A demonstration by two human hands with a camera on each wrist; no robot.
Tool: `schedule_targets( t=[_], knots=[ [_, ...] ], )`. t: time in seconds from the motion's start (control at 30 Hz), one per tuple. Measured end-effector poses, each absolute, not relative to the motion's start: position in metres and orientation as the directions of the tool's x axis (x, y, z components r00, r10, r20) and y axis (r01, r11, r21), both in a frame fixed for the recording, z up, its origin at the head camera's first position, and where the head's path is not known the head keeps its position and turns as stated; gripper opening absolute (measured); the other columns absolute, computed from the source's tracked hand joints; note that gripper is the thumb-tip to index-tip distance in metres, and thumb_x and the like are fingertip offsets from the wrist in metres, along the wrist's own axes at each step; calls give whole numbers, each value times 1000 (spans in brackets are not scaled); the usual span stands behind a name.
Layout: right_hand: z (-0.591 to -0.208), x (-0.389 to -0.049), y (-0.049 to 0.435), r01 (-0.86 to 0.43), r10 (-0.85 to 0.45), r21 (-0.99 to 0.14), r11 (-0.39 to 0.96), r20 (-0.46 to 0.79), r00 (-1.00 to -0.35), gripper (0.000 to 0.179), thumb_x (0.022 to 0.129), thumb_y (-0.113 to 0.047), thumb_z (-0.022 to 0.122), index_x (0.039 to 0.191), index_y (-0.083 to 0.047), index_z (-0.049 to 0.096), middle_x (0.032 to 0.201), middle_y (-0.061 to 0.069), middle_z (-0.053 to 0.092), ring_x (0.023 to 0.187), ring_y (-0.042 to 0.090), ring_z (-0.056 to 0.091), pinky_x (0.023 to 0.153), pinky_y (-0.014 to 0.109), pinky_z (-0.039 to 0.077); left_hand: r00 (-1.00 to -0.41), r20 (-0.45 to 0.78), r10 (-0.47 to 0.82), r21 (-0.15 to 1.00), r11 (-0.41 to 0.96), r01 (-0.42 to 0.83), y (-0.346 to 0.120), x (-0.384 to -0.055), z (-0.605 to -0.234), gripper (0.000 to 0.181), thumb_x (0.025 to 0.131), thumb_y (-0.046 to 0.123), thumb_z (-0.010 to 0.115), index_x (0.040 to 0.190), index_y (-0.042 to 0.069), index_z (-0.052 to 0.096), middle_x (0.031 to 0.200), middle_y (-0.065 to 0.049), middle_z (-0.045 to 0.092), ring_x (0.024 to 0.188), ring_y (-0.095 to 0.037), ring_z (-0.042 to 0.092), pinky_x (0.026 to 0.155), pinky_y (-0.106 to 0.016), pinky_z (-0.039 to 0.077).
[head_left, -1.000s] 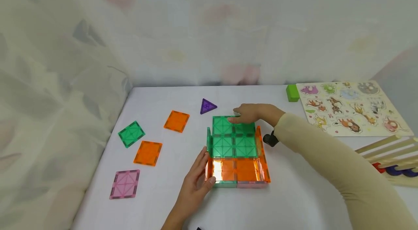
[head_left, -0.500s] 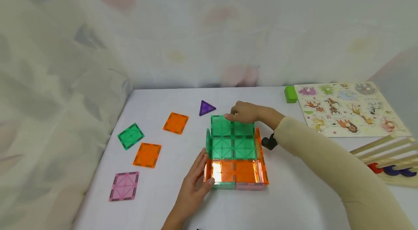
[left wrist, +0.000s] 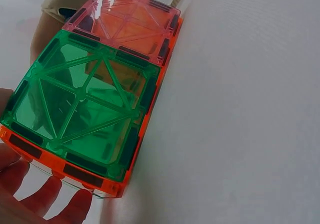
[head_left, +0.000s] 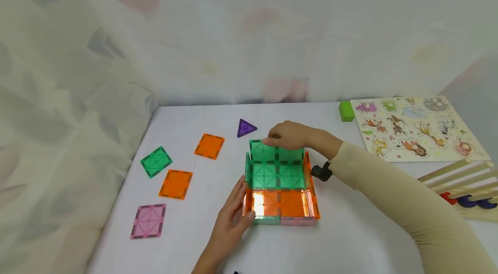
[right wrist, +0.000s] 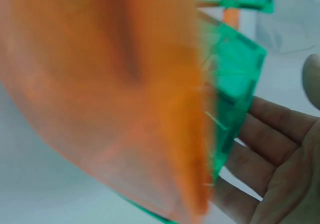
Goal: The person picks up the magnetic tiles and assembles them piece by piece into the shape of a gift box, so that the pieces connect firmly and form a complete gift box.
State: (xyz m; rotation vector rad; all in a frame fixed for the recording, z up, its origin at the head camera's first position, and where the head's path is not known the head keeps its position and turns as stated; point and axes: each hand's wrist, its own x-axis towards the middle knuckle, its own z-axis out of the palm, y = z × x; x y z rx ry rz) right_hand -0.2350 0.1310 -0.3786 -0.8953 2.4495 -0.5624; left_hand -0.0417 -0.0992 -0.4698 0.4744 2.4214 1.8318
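Note:
Translucent magnetic tiles form an open-topped box, its floor made of green tiles (head_left: 264, 174) and orange tiles (head_left: 292, 202). My left hand (head_left: 228, 225) rests along the box's left side, fingers on the orange wall and thumb by the front corner. In the left wrist view a green tile (left wrist: 80, 94) and a pink tile (left wrist: 131, 20) make the front wall. At the back, my right hand (head_left: 289, 135) presses against two tilted green back tiles (head_left: 262, 150). The right wrist view has its fingers (right wrist: 272, 124) fairly straight behind the green, thumb apart; a blurred orange tile (right wrist: 100, 114) covers much else.
Loose tiles lie to the left: a green one (head_left: 156, 161), two orange ones (head_left: 176, 184) and a pink one (head_left: 148, 221). A purple triangle (head_left: 246, 128) is behind the box. On the right are a green block (head_left: 346, 111), an animal puzzle board (head_left: 418, 129) and a wooden peg toy (head_left: 467, 183).
The green back tiles have tipped up more steeply toward the box, and my right hand has shifted slightly left with them. My left hand has stayed at the box's left side.

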Motion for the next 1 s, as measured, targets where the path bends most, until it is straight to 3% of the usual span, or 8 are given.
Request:
schedule_targets(
  t=[0.5,0.73,0.87,1.0],
  knots=[
    [-361,-207,128,-519,-697,-499,694,-284,-658,51,99,-49,43,126,-10,63,122,5,67,114,23,61,100,43,49,-945,151,289,950,221,219,-99,-42,-469,62,95,7,58,151,11,30,161,-2,18,145,-25,27,105,-54,36],
    [-361,-205,141,-524,-707,-523,672,-242,-665,47,101,-43,42,128,-9,62,122,7,66,112,25,63,99,45,49,-946,127,297,953,229,200,-99,-44,-472,63,94,9,59,151,12,30,161,-3,17,145,-26,26,106,-52,35],
    [-362,-201,150,-521,-693,-520,677,-215,-688,47,101,-42,42,131,-9,59,129,8,63,119,27,58,104,47,45,-948,77,308,961,232,153,-101,-43,-475,73,90,12,67,152,15,28,162,-4,13,147,-25,19,113,-34,33],
    [-361,-193,162,-484,-654,-524,701,-201,-729,48,100,-40,46,135,-8,54,138,10,55,130,31,49,111,50,36,-942,40,333,966,229,122,-102,-43,-479,86,84,18,74,154,19,23,162,-1,10,149,-26,11,111,-15,24]
  ],
)
